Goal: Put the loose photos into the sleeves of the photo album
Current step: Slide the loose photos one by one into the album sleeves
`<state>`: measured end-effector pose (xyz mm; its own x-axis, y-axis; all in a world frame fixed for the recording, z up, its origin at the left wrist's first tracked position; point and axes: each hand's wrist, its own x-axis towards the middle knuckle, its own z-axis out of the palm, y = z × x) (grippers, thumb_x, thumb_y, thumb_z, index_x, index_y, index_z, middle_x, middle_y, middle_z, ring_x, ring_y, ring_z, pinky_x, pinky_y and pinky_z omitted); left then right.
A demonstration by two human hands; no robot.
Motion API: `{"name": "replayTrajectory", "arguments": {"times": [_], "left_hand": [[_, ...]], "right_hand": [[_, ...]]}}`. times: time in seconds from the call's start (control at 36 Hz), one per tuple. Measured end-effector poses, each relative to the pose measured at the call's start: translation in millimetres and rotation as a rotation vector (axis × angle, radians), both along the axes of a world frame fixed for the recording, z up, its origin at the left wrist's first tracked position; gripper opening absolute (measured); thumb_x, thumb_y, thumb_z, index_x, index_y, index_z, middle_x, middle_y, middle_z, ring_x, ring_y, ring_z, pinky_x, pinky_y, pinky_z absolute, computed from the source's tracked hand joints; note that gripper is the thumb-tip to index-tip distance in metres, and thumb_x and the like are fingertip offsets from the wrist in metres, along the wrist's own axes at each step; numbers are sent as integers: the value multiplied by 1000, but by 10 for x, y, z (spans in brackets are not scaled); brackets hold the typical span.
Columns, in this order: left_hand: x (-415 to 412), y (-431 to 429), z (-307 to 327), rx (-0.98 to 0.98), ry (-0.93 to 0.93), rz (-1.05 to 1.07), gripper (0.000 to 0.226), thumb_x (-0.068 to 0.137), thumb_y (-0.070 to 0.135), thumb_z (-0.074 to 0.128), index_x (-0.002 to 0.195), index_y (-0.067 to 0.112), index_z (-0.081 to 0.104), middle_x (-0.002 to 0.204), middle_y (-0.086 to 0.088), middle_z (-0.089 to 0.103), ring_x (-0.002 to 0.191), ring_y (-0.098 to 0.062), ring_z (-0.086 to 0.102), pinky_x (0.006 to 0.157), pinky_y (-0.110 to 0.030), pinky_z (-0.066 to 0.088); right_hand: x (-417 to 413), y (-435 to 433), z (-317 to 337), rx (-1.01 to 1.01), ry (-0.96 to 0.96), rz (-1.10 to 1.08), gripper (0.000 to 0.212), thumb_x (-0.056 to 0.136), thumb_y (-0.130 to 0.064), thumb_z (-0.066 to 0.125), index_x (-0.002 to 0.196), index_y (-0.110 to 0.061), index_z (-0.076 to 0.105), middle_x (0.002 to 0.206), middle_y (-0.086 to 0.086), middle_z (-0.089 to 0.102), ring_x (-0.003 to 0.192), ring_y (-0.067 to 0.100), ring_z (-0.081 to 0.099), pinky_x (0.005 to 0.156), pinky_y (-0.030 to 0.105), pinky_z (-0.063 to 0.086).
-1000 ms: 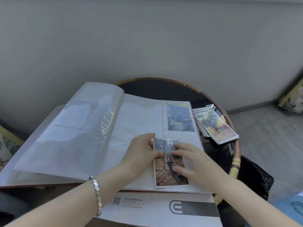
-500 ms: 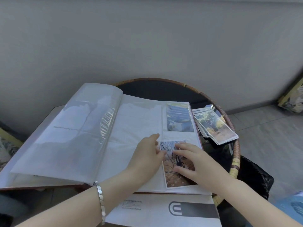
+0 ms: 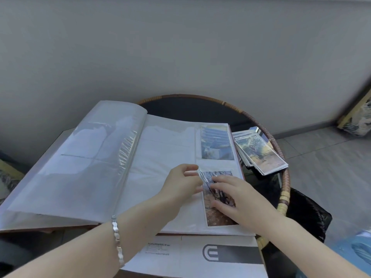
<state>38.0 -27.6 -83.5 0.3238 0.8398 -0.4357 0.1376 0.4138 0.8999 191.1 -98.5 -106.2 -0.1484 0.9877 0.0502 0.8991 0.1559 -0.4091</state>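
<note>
The left hand (image 3: 181, 183) pinches the sleeve (image 3: 200, 176) open at its edge. The right hand (image 3: 243, 199) presses flat fingers on the photo (image 3: 218, 216), partly inside the album (image 3: 166, 149)'s near-right pocket. The loose photos (image 3: 261, 157) sit stacked just right.

Our left hand (image 3: 180, 184) pinches the clear sleeve (image 3: 200, 176) of the open album (image 3: 160, 155). Just beside it, our right hand (image 3: 242, 199) presses flat fingers on the tree photo (image 3: 217, 216). Beyond the right hand lies the photo stack (image 3: 261, 155).
</note>
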Motion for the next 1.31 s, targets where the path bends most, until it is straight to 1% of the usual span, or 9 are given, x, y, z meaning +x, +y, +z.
{"name": "replayTrajectory", "arguments": {"times": [0.08, 0.28, 0.42, 0.61, 0.67, 0.78, 1.06, 1.19, 1.31], "left_hand": [[4, 14, 5, 34, 28, -33, 35, 83, -4, 55, 110, 18, 52, 106, -7, 59, 86, -17, 60, 88, -32, 50], [48, 37, -14, 189, 187, -119, 40, 83, 2, 54, 119, 18, 49, 110, -5, 59, 87, -13, 58, 68, -22, 46], [77, 108, 10, 169, 196, -146, 37, 83, 0, 53, 117, 14, 49, 103, -9, 62, 72, -18, 56, 68, -30, 47], [74, 200, -5, 241, 272, -206, 39, 82, 7, 59, 118, 18, 46, 90, -3, 64, 63, -18, 58, 63, -31, 49], [79, 221, -13, 285, 327, -246, 38, 82, 12, 63, 115, 20, 46, 89, -4, 66, 72, -21, 61, 63, -33, 50], [112, 243, -38, 391, 422, -316, 37, 81, 15, 67, 112, 22, 48, 81, 0, 64, 60, -10, 56, 50, -18, 42], [172, 210, -66, 551, 615, -393, 30, 81, 19, 62, 111, 22, 54, 77, 11, 57, 76, -12, 55, 75, -29, 47], [154, 209, -71, 567, 601, -401, 29, 83, 18, 61, 112, 21, 54, 75, 12, 54, 76, -11, 54, 73, -26, 45], [100, 230, -17, 573, 539, -403, 27, 86, 19, 59, 113, 19, 55, 79, 11, 53, 70, -9, 51, 55, -19, 40]], "right_hand": [[2, -2, 6, -3, -7, 1, 47, 88, -48, 52, 132, -28, 51, 142, -13, 41, 132, 3, 32, 104, 10, 13], [24, 26, 115, -33, 21, 0, 38, 90, -39, 54, 127, -28, 55, 131, -17, 49, 122, -1, 40, 104, 12, 23], [413, 297, 179, 163, 110, -372, 23, 89, -22, 60, 109, -13, 66, 112, -5, 61, 110, 10, 52, 92, 18, 34], [938, 719, 174, -200, -165, -811, 54, 89, -46, 55, 130, -11, 46, 130, 16, 45, 121, 32, 38, 95, 40, 37], [970, 765, 177, -237, -151, -851, 56, 87, -48, 57, 126, -10, 48, 127, 17, 46, 120, 33, 39, 93, 39, 38], [1063, 794, 175, -188, -43, -938, 63, 76, -46, 71, 124, -11, 52, 126, 17, 50, 118, 34, 43, 93, 39, 41], [1262, 637, 224, 106, 332, -990, 32, 74, -19, 76, 103, -8, 69, 103, 10, 69, 98, 26, 59, 79, 32, 45], [1247, 645, 358, 124, 339, -948, 13, 78, -21, 73, 88, -12, 71, 85, 4, 66, 88, 22, 59, 73, 28, 42], [981, 689, 584, 160, 427, -805, 11, 81, -25, 70, 83, -14, 69, 85, 1, 65, 84, 16, 56, 73, 25, 37]]}}
